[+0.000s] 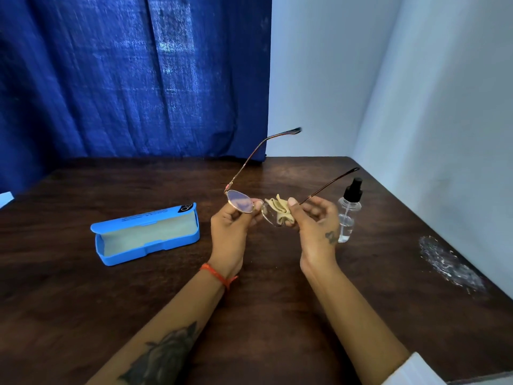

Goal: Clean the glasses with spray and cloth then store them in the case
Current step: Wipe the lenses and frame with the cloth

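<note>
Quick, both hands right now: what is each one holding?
Left hand: pinches the glasses by the frame.
Right hand: pinches the cloth around the other lens.

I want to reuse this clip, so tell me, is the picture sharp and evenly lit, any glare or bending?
Head view: the hands, glasses and cloth are fairly sharp; the wide lens bows the table edges and wall lines; soft sheen on the tabletop near the spray bottle; the curtain looks mottled and noisy; light is dim, with no hard shadows.
</note>
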A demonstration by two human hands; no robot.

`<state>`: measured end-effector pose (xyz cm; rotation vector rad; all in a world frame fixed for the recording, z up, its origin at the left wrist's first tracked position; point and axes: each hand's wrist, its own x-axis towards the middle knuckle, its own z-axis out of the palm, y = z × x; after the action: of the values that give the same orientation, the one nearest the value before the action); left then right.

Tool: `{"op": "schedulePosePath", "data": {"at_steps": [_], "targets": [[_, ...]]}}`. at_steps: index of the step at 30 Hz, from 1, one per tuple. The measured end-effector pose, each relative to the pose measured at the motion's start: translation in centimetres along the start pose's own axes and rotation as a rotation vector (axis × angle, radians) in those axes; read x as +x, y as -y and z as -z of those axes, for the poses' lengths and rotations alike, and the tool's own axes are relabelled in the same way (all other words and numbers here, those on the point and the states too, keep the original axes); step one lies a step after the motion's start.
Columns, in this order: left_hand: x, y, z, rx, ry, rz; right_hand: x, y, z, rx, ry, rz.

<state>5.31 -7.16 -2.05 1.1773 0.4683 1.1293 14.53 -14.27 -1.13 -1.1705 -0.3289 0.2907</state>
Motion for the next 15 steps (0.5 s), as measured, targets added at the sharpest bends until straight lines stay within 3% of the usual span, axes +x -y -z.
{"op": "schedulePosePath", "data": {"at_steps": [2,5,9,15], "targets": [[0.1,0.6,0.1,-0.074,-0.033,0.069,-0.2,0.0,0.2,-0.163,-0.054,0.252],[0.3,1.2,0.8,-0.121,-0.08,0.131,-0.8,0.0,0.0,-0.388,0.026,0.55],[0.6,1.3,1.4,-0.076,-0.096,0.121,-1.0,-0.4,-0.3,-0.545,0.093,0.621],[0.0,1.2,0.8,-0.142,-0.089,0.118,-1.4,-0.3,-0.1,-0.535,0.019,0.698]]}}
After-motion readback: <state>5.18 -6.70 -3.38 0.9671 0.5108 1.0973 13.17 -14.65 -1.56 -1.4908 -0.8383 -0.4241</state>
